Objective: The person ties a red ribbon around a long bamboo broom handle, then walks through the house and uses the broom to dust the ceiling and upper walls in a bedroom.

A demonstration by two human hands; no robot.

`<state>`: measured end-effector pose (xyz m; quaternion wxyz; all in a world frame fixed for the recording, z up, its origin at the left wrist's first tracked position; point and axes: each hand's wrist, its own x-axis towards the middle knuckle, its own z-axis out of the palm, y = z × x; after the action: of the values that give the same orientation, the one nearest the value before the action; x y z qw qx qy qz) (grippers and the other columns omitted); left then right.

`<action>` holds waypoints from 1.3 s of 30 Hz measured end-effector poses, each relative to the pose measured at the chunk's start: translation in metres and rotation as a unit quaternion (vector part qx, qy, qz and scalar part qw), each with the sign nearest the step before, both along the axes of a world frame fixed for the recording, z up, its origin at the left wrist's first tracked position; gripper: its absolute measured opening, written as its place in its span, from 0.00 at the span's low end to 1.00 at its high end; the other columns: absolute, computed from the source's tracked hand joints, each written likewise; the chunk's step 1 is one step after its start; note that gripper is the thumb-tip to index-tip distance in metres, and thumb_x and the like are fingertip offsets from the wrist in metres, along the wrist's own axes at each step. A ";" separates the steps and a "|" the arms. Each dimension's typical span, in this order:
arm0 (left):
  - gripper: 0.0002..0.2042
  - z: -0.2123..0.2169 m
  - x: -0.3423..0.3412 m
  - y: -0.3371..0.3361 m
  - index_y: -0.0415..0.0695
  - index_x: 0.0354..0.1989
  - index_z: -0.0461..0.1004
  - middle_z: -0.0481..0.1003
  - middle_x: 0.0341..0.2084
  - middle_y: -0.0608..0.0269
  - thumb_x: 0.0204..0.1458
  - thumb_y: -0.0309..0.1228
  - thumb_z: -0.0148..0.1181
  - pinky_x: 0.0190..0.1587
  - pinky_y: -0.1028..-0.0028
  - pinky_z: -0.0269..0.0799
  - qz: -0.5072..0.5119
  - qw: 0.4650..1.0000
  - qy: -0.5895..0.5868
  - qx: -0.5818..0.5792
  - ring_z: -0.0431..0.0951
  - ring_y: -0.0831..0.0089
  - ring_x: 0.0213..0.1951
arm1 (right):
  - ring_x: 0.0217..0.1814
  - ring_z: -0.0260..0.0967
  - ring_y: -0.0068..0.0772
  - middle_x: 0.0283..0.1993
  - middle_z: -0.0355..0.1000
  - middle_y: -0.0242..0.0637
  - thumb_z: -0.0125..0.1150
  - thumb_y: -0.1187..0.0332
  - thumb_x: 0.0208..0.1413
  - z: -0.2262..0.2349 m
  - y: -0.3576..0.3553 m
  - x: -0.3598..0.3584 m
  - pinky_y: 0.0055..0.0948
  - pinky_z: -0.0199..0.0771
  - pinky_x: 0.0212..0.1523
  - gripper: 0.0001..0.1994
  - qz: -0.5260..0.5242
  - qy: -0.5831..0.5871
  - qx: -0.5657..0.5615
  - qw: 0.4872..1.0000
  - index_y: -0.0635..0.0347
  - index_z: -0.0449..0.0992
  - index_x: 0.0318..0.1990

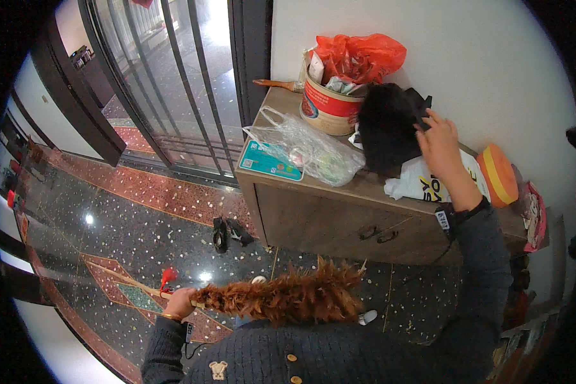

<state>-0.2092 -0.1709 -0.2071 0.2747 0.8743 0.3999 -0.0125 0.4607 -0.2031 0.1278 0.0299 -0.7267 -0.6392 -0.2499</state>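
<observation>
My left hand point(180, 303) is closed round the pale stick of a brown feather duster point(288, 294). Its feathers stretch rightward in front of my body, and the thin handle runs out to the left with something red by it. Up on the cabinet top, my right hand point(441, 146) has its fingers bent over the edge of a black, fuzzy-looking item point(389, 131), whose exact kind I cannot make out. A white plastic bag point(422, 180) with dark lettering lies below that hand.
On the wooden cabinet point(333, 217) stand a round tub point(329, 105) holding a red plastic bag point(358, 56), a clear bag point(323, 157), a teal card point(269, 161) and an orange-yellow round box point(498, 174). A brush point(275, 84) juts out leftward. Dark shoes point(230, 233) lie on the floor.
</observation>
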 end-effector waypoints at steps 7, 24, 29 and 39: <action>0.07 0.012 0.015 0.039 0.43 0.28 0.73 0.74 0.25 0.48 0.41 0.30 0.60 0.37 0.57 0.69 0.013 1.000 0.007 -0.010 0.74 0.48 0.34 | 0.55 0.63 0.41 0.46 0.72 0.42 0.55 0.66 0.52 0.052 -0.003 -0.020 0.40 0.59 0.55 0.08 0.114 0.136 -0.101 0.979 0.61 0.76 0.32; 0.09 0.013 0.006 0.115 0.43 0.28 0.71 0.74 0.24 0.51 0.37 0.29 0.62 0.33 0.57 0.69 -0.068 0.997 -0.026 0.009 0.74 0.49 0.31 | 0.37 0.74 0.41 0.34 0.75 0.44 0.61 0.66 0.45 0.040 0.178 -0.083 0.36 0.72 0.39 0.11 0.000 0.223 -0.106 0.969 0.62 0.76 0.35; 0.10 0.010 0.002 0.123 0.44 0.29 0.71 0.74 0.24 0.52 0.38 0.29 0.63 0.33 0.57 0.70 -0.073 0.997 0.013 -0.002 0.75 0.49 0.30 | 0.37 0.74 0.40 0.34 0.75 0.44 0.60 0.66 0.47 0.034 0.176 -0.077 0.35 0.72 0.38 0.10 -0.019 0.243 -0.068 0.967 0.62 0.77 0.34; 0.08 0.010 -0.001 0.128 0.44 0.28 0.71 0.74 0.24 0.52 0.40 0.30 0.61 0.32 0.56 0.70 -0.064 0.998 -0.012 -0.011 0.75 0.49 0.30 | 0.34 0.71 0.25 0.31 0.74 0.35 0.57 0.71 0.53 0.056 0.170 -0.039 0.24 0.71 0.37 0.07 -0.062 0.337 0.147 0.928 0.65 0.75 0.35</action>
<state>-0.2103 -0.0426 -0.1967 0.2882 0.8949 0.3398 -0.0239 0.4215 -0.0331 0.1838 0.3343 -0.7940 -0.5009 -0.0832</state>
